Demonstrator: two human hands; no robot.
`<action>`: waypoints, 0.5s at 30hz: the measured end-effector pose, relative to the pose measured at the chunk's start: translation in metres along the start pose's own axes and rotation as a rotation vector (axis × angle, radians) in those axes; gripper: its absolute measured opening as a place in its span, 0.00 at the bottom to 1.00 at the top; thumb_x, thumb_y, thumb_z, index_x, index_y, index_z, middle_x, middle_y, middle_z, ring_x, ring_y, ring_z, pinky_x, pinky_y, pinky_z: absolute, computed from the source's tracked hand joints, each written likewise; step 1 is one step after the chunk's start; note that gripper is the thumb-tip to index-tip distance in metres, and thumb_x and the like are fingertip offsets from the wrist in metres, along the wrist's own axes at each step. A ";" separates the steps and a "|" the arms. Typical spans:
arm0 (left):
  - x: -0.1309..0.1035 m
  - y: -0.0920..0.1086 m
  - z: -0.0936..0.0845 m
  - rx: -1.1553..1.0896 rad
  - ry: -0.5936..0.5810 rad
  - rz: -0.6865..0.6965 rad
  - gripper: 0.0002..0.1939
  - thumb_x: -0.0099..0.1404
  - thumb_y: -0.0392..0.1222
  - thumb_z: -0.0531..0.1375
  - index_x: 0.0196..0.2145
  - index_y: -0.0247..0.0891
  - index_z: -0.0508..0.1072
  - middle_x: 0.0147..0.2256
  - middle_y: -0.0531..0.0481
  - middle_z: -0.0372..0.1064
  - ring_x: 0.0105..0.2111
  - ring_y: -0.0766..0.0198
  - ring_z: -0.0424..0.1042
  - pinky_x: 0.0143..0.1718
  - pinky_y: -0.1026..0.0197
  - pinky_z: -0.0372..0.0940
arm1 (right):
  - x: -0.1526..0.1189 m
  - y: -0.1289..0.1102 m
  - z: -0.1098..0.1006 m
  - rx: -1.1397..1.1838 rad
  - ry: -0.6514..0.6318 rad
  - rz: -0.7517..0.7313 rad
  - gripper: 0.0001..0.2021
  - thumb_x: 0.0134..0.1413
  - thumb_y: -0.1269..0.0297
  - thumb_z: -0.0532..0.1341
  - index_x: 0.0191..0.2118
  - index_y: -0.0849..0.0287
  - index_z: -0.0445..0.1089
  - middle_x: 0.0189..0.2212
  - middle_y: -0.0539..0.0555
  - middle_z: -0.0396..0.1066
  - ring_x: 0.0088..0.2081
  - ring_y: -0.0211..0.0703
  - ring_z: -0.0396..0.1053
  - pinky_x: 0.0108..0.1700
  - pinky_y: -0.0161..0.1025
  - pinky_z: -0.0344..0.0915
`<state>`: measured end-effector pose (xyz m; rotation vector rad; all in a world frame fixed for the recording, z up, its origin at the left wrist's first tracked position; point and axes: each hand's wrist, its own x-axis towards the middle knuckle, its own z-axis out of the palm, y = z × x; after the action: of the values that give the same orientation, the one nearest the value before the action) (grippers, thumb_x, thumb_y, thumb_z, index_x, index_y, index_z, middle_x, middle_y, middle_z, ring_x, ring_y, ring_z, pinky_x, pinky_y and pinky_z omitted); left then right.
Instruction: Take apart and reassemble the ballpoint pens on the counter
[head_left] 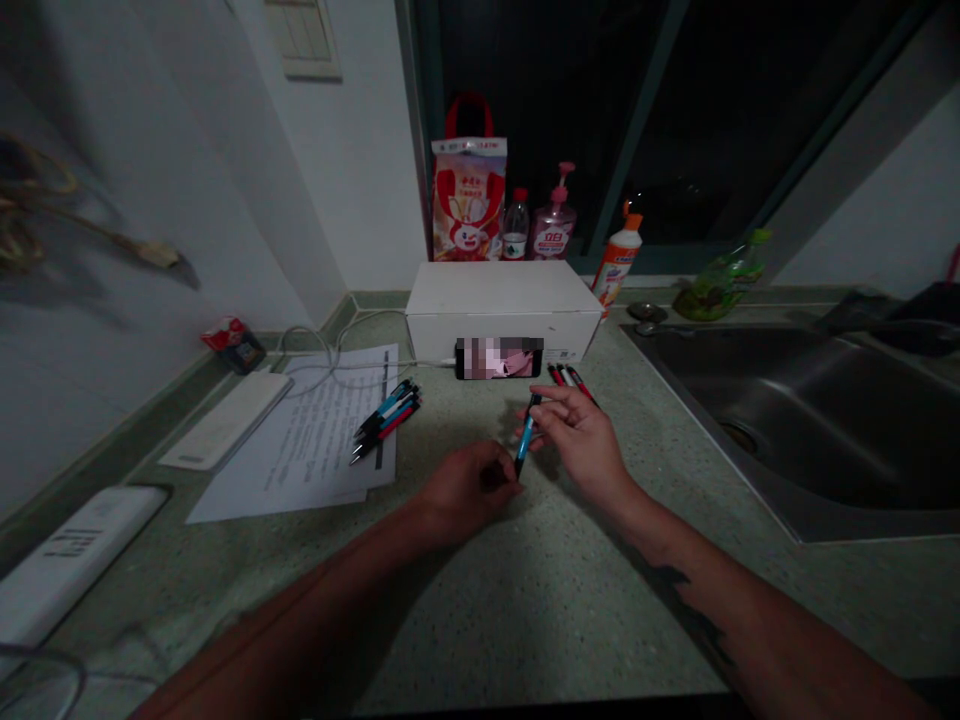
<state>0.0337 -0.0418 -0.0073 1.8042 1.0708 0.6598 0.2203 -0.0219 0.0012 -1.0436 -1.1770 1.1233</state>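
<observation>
several fingers of the right hand (589, 435) are pinching a blue pen (526, 437) near its dark upper end, while the left hand (461, 490) is curling its fingers narrowly by the lower end; whether they are gripping it, i cannot tell. the pen is slanting between both hands, over the counter (480, 620). handling it well is calling for a light, steady pinch, with both hands lining up along the barrel so it isn't twisting or slipping. beyond, a few loose pens (574, 380) are lying near a phone (517, 360) that is standing before a white box (502, 290). to the left, a bunch of pens (386, 420) is resting on printed sheets (300, 470). the speckled surface is meeting a steel sink (825, 420) at right, and bottles (553, 235) are standing behind the box, under a dark window (555, 100).
</observation>
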 end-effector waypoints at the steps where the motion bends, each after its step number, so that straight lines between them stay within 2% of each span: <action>1: 0.000 0.000 0.000 0.005 -0.002 -0.003 0.03 0.60 0.37 0.64 0.31 0.38 0.72 0.29 0.54 0.71 0.29 0.66 0.68 0.33 0.62 0.62 | 0.000 0.000 0.000 -0.004 -0.004 0.000 0.23 0.52 0.49 0.70 0.48 0.56 0.71 0.31 0.52 0.78 0.29 0.47 0.78 0.27 0.41 0.75; 4: -0.001 0.001 0.000 0.004 -0.001 -0.014 0.03 0.60 0.38 0.64 0.32 0.38 0.72 0.29 0.55 0.71 0.29 0.66 0.68 0.32 0.62 0.62 | 0.000 0.000 -0.001 0.000 -0.007 0.004 0.25 0.52 0.49 0.70 0.51 0.56 0.70 0.31 0.52 0.78 0.30 0.47 0.79 0.27 0.41 0.75; 8: -0.002 0.001 0.001 0.028 0.012 -0.005 0.03 0.60 0.37 0.64 0.31 0.38 0.72 0.29 0.54 0.71 0.29 0.65 0.68 0.32 0.62 0.62 | 0.001 -0.002 -0.002 0.002 -0.022 0.013 0.21 0.51 0.50 0.70 0.47 0.56 0.72 0.30 0.51 0.78 0.28 0.46 0.78 0.28 0.40 0.74; 11: -0.001 0.003 0.001 0.026 0.020 -0.014 0.04 0.60 0.37 0.64 0.31 0.38 0.72 0.29 0.55 0.71 0.29 0.65 0.68 0.32 0.63 0.62 | 0.002 -0.001 -0.002 0.011 -0.039 0.015 0.25 0.51 0.51 0.71 0.53 0.54 0.69 0.30 0.49 0.77 0.28 0.43 0.76 0.29 0.39 0.73; 13: 0.000 0.005 -0.001 0.026 0.046 -0.018 0.03 0.60 0.36 0.63 0.31 0.39 0.71 0.29 0.55 0.71 0.29 0.65 0.69 0.33 0.63 0.62 | 0.000 0.002 0.000 0.013 -0.098 0.033 0.30 0.50 0.52 0.72 0.57 0.52 0.67 0.29 0.48 0.77 0.28 0.42 0.75 0.30 0.39 0.73; 15: 0.000 0.006 -0.004 0.040 0.080 -0.008 0.03 0.61 0.35 0.63 0.31 0.39 0.71 0.30 0.54 0.72 0.30 0.65 0.70 0.34 0.62 0.64 | -0.002 0.006 0.003 -0.008 -0.204 0.065 0.28 0.49 0.53 0.72 0.55 0.54 0.70 0.29 0.48 0.77 0.29 0.41 0.74 0.31 0.39 0.72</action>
<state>0.0330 -0.0410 0.0004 1.8193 1.1515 0.7157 0.2169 -0.0227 -0.0047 -0.9963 -1.3165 1.3009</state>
